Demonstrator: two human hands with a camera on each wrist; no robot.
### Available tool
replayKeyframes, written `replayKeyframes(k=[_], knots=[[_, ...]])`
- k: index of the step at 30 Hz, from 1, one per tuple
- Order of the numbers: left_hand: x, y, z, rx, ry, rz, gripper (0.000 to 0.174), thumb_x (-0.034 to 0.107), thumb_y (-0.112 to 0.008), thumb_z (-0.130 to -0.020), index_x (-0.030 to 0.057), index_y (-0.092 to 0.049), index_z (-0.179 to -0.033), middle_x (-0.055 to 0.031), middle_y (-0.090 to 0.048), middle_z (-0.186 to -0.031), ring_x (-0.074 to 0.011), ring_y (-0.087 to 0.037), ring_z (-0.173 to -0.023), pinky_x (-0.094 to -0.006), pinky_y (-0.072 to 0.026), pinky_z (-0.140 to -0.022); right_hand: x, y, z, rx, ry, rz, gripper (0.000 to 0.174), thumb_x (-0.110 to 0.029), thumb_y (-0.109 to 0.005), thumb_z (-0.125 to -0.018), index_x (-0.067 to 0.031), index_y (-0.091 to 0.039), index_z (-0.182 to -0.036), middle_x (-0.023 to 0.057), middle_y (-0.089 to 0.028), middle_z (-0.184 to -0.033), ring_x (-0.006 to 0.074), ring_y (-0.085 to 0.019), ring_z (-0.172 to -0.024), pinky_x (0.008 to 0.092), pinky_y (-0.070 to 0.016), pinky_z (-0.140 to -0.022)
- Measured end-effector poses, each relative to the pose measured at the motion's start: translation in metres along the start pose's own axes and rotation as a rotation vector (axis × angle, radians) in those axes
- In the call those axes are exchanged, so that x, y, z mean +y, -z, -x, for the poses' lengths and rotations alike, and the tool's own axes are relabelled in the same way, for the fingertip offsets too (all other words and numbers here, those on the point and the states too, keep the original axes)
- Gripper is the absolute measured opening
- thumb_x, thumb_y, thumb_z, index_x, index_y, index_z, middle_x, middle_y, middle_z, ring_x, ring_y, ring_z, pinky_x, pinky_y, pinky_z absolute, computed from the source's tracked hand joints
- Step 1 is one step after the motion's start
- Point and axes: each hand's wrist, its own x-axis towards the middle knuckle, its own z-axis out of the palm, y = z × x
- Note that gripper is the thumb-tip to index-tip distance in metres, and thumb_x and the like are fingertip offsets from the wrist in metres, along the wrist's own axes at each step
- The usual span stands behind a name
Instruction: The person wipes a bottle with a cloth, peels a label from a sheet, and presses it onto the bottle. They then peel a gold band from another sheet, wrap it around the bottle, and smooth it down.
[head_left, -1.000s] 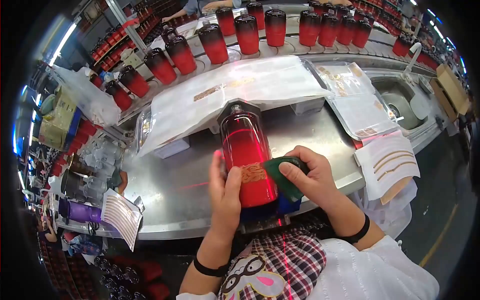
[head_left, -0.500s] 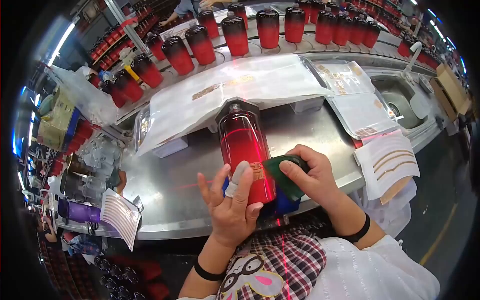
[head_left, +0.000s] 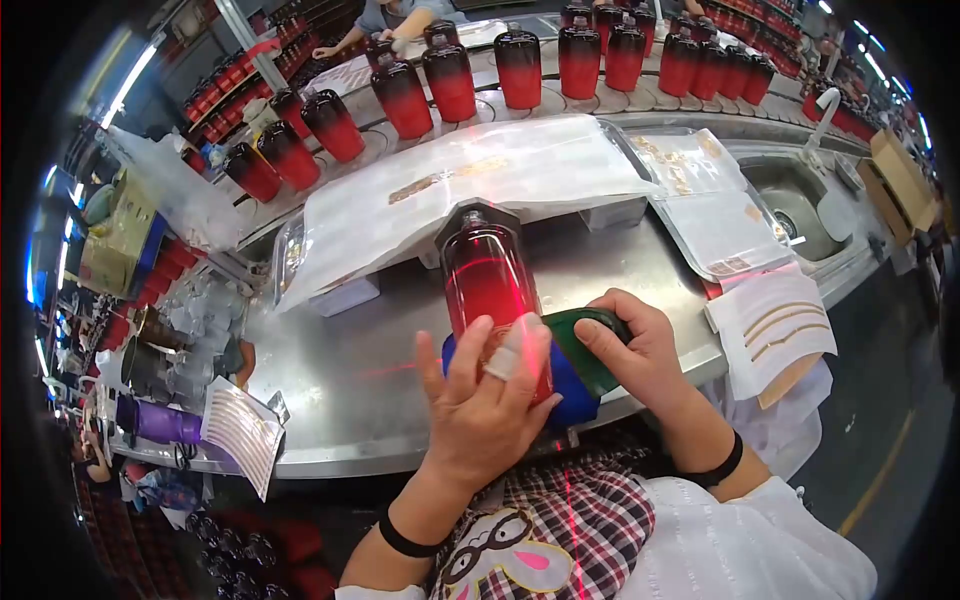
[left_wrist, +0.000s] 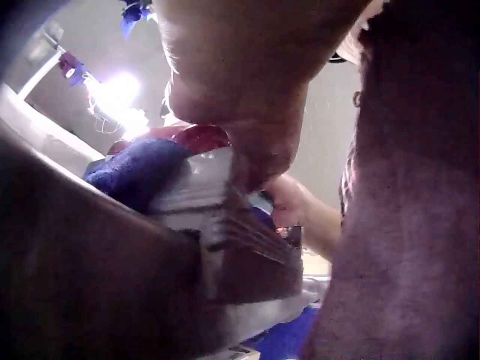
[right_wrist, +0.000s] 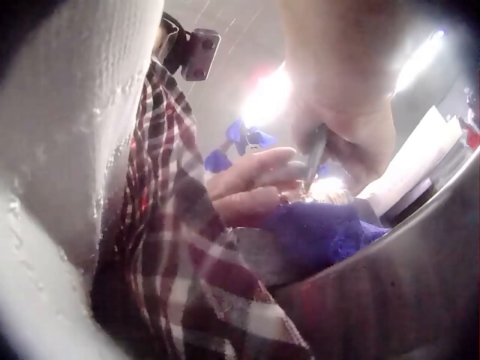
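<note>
Bench point(head_left: 340, 420) w/ sheet point(head_left: 370, 230); L hand point(head_left: 480, 415) partly hides btl point(head_left: 488, 275), R hand point(head_left: 645, 350) grips pad point(head_left: 578, 350)

Our left hand point(head_left: 485, 410) now crosses the bottle point(head_left: 490, 270), our green pad point(head_left: 592, 352) sits nearer the worktop point(head_left: 340, 410)'s right edge, and background bottles point(head_left: 518, 68) sit farther right.

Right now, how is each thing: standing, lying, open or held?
Big bottle: lying down
Row bottles: standing
Blue cloth: under the big bottle
Green pad: held
Left hand: open, over the big bottle
Right hand: pinching the green pad
Box: open
Tap: on or off, can't tell
</note>
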Motion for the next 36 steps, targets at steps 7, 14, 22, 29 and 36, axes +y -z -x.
replayKeyframes(k=[7, 14, 22, 29, 36], knots=[[-0.005, -0.001, 0.010, 0.089, 0.118, 0.053, 0.084, 0.052, -0.074, -0.078, 0.0104, -0.044, -0.145, -0.0086, -0.058, -0.137, -0.0343, -0.041, -0.135, -0.0608, -0.0113, -0.116, -0.003, -0.001, -0.002, -0.064, -0.052, -0.095, 0.022, -0.019, -0.072, -0.091, 0.0015, -0.065, -0.096, 0.0034, -0.063, -0.078, 0.0069, -0.057, -0.070, 0.0244, -0.0466, -0.061], [-0.018, -0.011, 0.021, 0.107, 0.122, 0.140, 0.095, 0.052, -0.075, -0.079, -0.0021, -0.037, -0.147, -0.0196, -0.049, -0.144, -0.0379, -0.048, -0.131, -0.0579, -0.0149, -0.117, -0.006, -0.004, -0.014, 0.000, 0.130, 0.223, 0.019, -0.016, -0.073, -0.088, -0.0020, -0.066, -0.098, 0.0084, -0.060, -0.081, 0.0170, -0.059, -0.069, 0.0292, -0.0477, -0.060], [-0.022, -0.021, 0.039, 0.080, 0.263, 0.437, 0.094, 0.053, -0.065, -0.088, -0.0084, -0.028, -0.148, -0.0270, -0.045, -0.144, -0.0430, -0.046, -0.132, -0.0590, -0.0180, -0.116, -0.018, 0.018, 0.007, -0.180, 0.263, 0.184, 0.018, -0.014, -0.072, -0.088, -0.0009, -0.065, -0.098, 0.0101, -0.057, -0.082, 0.0208, -0.059, -0.073, 0.0316, -0.0480, -0.064], [-0.023, -0.026, 0.037, -0.035, 0.332, 0.459, 0.097, 0.061, -0.055, -0.091, -0.0075, -0.020, -0.151, -0.0271, -0.033, -0.152, -0.0414, -0.034, -0.141, -0.0568, -0.0118, -0.118, -0.006, 0.044, 0.014, -0.047, 0.295, 0.375, 0.031, 0.003, -0.057, -0.090, -0.0001, -0.058, -0.121, 0.0183, -0.063, -0.118, 0.0271, -0.061, -0.099, 0.0346, -0.0491, -0.084], [-0.024, -0.037, 0.043, -0.003, 0.417, 0.783, 0.092, 0.055, -0.058, -0.093, -0.0062, -0.021, -0.152, -0.0247, -0.033, -0.154, -0.0362, -0.035, -0.142, -0.0490, -0.0185, -0.118, 0.016, 0.110, 0.040, 0.083, 0.354, 0.874, 0.038, 0.013, -0.056, -0.073, 0.0011, -0.066, -0.108, 0.0199, -0.057, -0.131, 0.0380, -0.053, -0.119, 0.0431, -0.0457, -0.100]])
